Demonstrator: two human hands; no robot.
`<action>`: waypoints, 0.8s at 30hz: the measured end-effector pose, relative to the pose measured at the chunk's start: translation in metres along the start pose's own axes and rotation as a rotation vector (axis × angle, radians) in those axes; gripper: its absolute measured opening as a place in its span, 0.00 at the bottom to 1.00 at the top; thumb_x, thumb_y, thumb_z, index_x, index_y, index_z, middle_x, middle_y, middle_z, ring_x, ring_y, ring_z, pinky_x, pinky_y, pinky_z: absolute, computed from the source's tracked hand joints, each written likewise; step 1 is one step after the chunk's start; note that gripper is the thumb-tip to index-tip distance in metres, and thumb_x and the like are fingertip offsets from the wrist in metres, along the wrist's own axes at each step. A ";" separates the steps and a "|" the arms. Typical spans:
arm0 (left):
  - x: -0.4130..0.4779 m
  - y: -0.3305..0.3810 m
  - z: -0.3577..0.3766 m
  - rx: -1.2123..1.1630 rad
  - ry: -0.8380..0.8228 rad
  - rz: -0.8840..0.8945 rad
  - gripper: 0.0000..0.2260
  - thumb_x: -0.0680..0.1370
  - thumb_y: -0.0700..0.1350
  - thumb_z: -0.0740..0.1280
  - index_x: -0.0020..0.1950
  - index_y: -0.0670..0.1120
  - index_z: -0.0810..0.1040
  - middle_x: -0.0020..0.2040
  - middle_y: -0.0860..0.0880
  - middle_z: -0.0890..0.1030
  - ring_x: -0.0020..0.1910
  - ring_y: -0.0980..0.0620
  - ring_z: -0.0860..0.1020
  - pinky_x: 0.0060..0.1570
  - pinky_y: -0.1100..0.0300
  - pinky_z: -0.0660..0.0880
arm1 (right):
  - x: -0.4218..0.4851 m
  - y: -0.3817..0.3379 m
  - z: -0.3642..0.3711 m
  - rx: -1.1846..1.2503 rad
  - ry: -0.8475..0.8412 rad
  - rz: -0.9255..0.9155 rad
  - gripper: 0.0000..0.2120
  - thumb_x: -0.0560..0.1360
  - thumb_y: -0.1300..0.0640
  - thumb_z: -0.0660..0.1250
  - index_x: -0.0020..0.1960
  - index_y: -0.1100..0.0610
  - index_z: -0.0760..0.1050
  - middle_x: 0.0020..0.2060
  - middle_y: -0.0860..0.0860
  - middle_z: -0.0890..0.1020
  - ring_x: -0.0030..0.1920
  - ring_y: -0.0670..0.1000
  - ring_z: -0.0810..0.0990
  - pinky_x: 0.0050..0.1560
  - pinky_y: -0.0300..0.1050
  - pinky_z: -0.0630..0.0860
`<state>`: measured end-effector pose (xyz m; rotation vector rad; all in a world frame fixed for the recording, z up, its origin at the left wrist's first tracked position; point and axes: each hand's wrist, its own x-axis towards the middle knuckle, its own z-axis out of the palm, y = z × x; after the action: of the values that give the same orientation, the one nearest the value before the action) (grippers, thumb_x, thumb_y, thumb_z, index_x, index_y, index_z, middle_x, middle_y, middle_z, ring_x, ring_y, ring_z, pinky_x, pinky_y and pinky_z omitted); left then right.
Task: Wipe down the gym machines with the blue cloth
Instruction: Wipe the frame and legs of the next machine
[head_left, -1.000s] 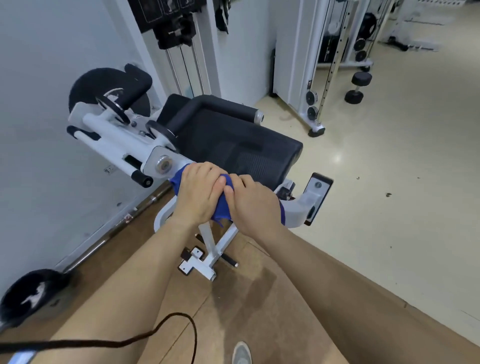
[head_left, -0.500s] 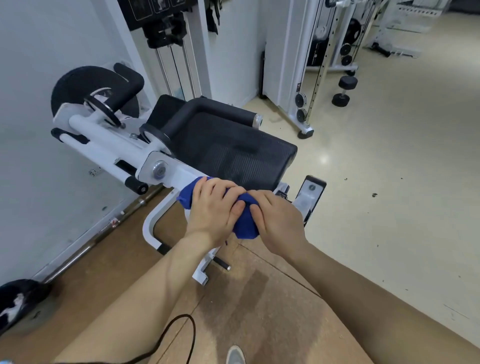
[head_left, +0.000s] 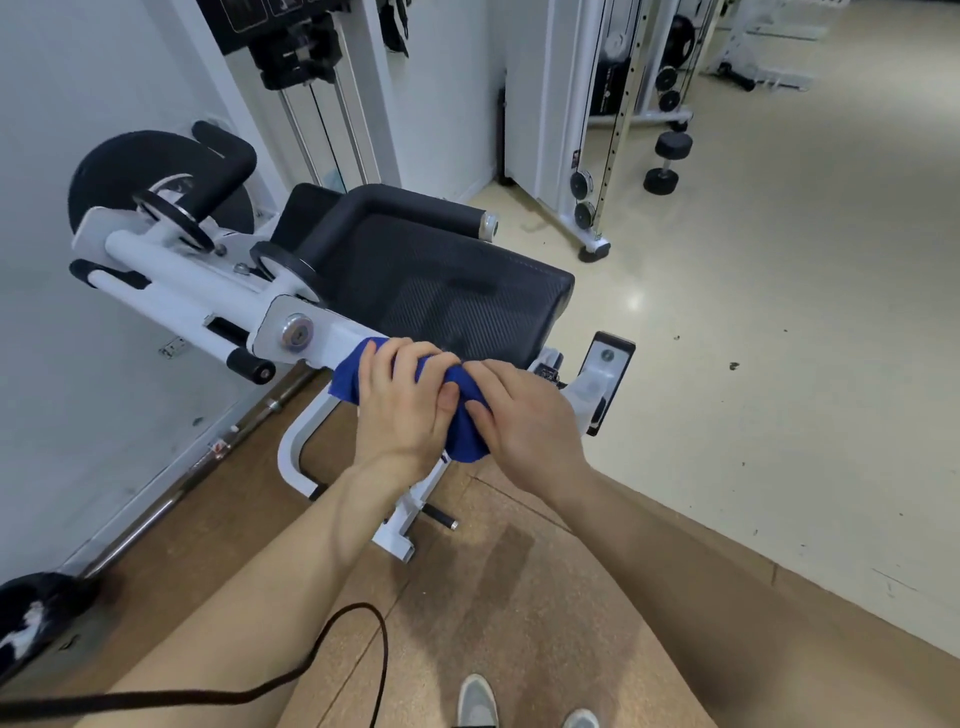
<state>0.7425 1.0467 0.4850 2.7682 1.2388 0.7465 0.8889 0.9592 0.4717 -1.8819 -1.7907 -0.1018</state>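
From the head view, the blue cloth (head_left: 464, 434) is draped over the white frame bar (head_left: 332, 335) of the gym machine, just below the near edge of its black padded seat (head_left: 457, 296). Both hands are closed round it. The left hand (head_left: 402, 410) curls its fingers over the top of the cloth, and the right hand (head_left: 524, 415) clasps the cloth's other end, the two thumbs nearly meeting in the middle.

Wrapping the cloth round the bar and gripping it from both sides probably lets it rub the tube all round, not only its top face. A loose corner of the cloth sticks out to the left of the left hand, toward the pivot bolt (head_left: 296, 332), so that stretch of bar looks likely to be covered next.

Both arms reach forward and down from above, which suits a push-and-pull stroke along the bar. The seat pad shows no cloth on it. Beyond stand a cable tower (head_left: 597, 104) and a dumbbell (head_left: 667, 161) on the pale floor (head_left: 779, 364).
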 end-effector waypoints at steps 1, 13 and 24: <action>-0.004 0.006 0.003 0.039 -0.026 0.016 0.15 0.81 0.50 0.56 0.61 0.48 0.77 0.60 0.48 0.76 0.64 0.43 0.71 0.74 0.41 0.57 | -0.008 0.009 0.002 0.029 0.011 0.000 0.19 0.83 0.49 0.57 0.71 0.55 0.71 0.63 0.50 0.77 0.56 0.52 0.77 0.57 0.50 0.74; -0.002 -0.010 -0.011 0.019 -0.083 0.201 0.14 0.80 0.48 0.58 0.64 0.48 0.74 0.63 0.49 0.75 0.64 0.46 0.71 0.73 0.45 0.60 | -0.014 -0.043 0.019 -0.024 0.158 0.294 0.19 0.82 0.49 0.54 0.68 0.57 0.70 0.64 0.54 0.74 0.65 0.56 0.71 0.71 0.58 0.63; -0.018 0.061 0.019 0.324 -0.058 0.248 0.13 0.82 0.51 0.60 0.62 0.49 0.76 0.61 0.46 0.77 0.61 0.39 0.72 0.72 0.40 0.58 | -0.056 0.064 0.027 0.254 0.187 0.079 0.18 0.79 0.54 0.59 0.68 0.57 0.69 0.63 0.54 0.74 0.61 0.58 0.74 0.66 0.53 0.69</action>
<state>0.7832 0.9950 0.4735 3.2236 1.1054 0.5077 0.9348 0.9215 0.4046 -1.7000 -1.5253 -0.0193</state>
